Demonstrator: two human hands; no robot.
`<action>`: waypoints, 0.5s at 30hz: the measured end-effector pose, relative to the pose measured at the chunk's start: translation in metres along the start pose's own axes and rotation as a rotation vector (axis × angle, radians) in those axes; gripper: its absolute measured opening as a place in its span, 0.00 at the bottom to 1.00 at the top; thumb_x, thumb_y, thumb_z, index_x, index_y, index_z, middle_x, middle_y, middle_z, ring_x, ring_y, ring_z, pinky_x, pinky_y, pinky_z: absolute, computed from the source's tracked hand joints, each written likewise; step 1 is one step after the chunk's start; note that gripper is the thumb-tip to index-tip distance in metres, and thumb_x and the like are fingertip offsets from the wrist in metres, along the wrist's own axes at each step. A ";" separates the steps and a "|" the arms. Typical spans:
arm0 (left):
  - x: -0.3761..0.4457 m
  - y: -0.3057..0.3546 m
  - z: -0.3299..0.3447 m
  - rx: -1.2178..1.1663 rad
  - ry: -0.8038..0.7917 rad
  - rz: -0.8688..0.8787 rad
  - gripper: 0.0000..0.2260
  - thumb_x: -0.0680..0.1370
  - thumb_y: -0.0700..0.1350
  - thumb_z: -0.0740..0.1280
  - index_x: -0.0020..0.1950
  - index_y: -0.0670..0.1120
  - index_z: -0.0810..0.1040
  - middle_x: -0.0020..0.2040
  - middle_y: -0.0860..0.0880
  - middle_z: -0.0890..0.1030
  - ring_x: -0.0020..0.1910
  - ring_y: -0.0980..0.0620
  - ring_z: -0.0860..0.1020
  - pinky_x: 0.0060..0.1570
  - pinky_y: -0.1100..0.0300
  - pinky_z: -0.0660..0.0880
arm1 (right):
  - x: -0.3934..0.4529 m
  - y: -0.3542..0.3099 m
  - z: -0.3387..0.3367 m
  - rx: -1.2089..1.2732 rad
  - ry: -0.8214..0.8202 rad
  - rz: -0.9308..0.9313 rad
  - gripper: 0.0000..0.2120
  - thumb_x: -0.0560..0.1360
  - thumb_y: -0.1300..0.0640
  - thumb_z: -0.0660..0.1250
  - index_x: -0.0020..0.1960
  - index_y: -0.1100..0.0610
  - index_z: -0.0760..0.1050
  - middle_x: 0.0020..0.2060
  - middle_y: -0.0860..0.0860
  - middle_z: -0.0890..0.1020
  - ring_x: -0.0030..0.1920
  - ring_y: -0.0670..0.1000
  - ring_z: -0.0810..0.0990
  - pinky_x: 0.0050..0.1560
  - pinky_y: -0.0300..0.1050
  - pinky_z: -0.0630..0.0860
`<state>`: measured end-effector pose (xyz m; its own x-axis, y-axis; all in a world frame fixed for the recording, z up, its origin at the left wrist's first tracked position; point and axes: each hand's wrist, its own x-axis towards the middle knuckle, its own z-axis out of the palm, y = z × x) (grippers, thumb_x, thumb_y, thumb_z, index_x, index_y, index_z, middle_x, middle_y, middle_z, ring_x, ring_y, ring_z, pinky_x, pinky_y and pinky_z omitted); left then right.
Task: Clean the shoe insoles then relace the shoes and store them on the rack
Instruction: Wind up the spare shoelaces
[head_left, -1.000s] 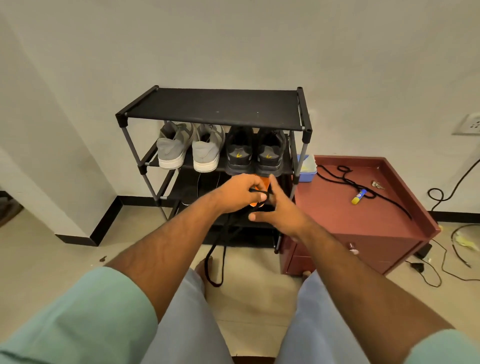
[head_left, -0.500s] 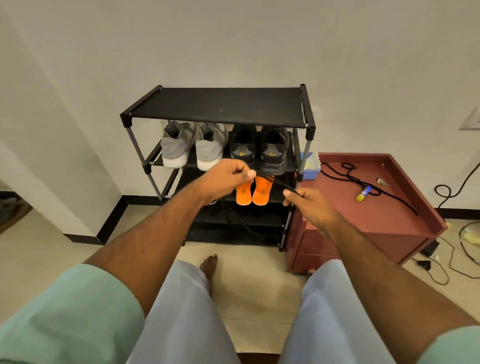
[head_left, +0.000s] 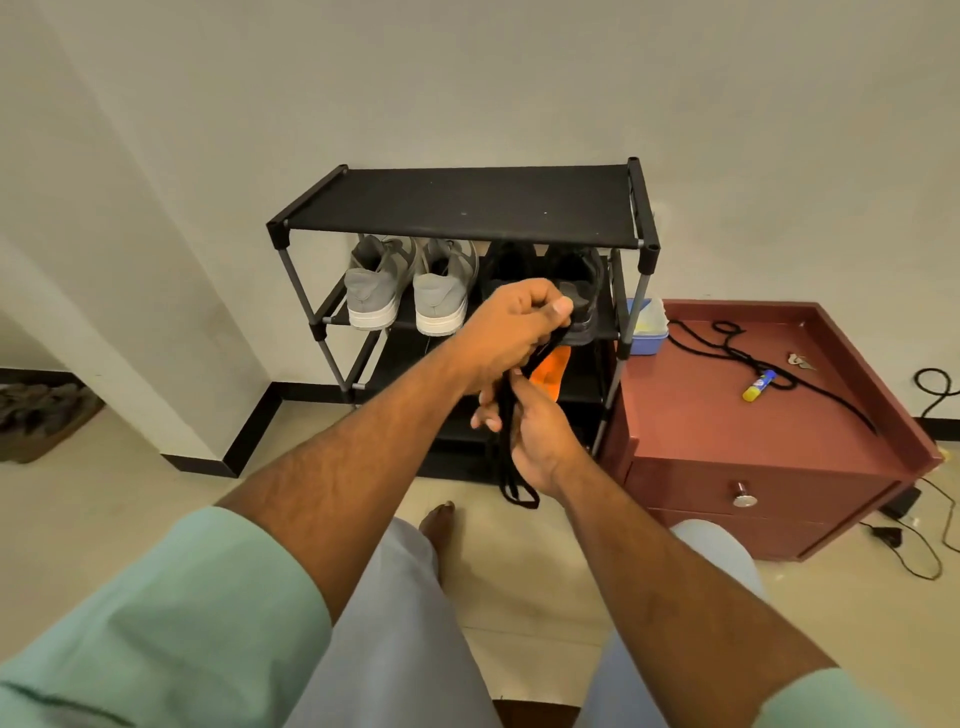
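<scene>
Two hands hold a black shoelace (head_left: 511, 441) before a shoe rack (head_left: 457, 205).

Left hand (head_left: 514, 330) and right hand (head_left: 530, 431) both grip the lace; its loop dangles below. They hide much of the black shoes (head_left: 582, 275) and orange insoles (head_left: 551, 370). Grey shoes (head_left: 410, 288) sit left.
</scene>
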<state>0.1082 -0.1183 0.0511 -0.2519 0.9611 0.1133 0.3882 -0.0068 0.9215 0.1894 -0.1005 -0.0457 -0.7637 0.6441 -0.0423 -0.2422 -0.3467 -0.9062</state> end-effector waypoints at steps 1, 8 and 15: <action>-0.001 -0.002 -0.004 -0.003 0.023 -0.001 0.10 0.84 0.44 0.59 0.45 0.46 0.75 0.28 0.58 0.71 0.25 0.62 0.67 0.27 0.70 0.65 | 0.000 0.000 0.000 0.018 0.002 0.009 0.14 0.83 0.50 0.53 0.49 0.56 0.73 0.34 0.51 0.74 0.28 0.45 0.67 0.40 0.45 0.71; -0.002 -0.039 -0.023 -0.488 0.237 -0.178 0.11 0.84 0.48 0.59 0.45 0.45 0.72 0.25 0.55 0.63 0.22 0.58 0.59 0.23 0.63 0.59 | -0.005 0.002 -0.030 -0.450 -0.023 0.123 0.23 0.80 0.41 0.55 0.35 0.55 0.71 0.25 0.47 0.64 0.25 0.46 0.59 0.27 0.40 0.59; -0.012 -0.077 -0.030 -0.773 0.640 -0.370 0.12 0.84 0.48 0.60 0.42 0.46 0.71 0.25 0.54 0.61 0.20 0.59 0.57 0.19 0.64 0.55 | -0.026 0.015 -0.068 -0.602 -0.105 0.235 0.20 0.81 0.43 0.56 0.36 0.54 0.70 0.26 0.48 0.64 0.26 0.46 0.58 0.26 0.40 0.56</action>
<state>0.0548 -0.1372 -0.0102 -0.7445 0.6172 -0.2545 -0.4181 -0.1339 0.8985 0.2457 -0.0762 -0.0872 -0.8176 0.5168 -0.2538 0.2917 -0.0082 -0.9565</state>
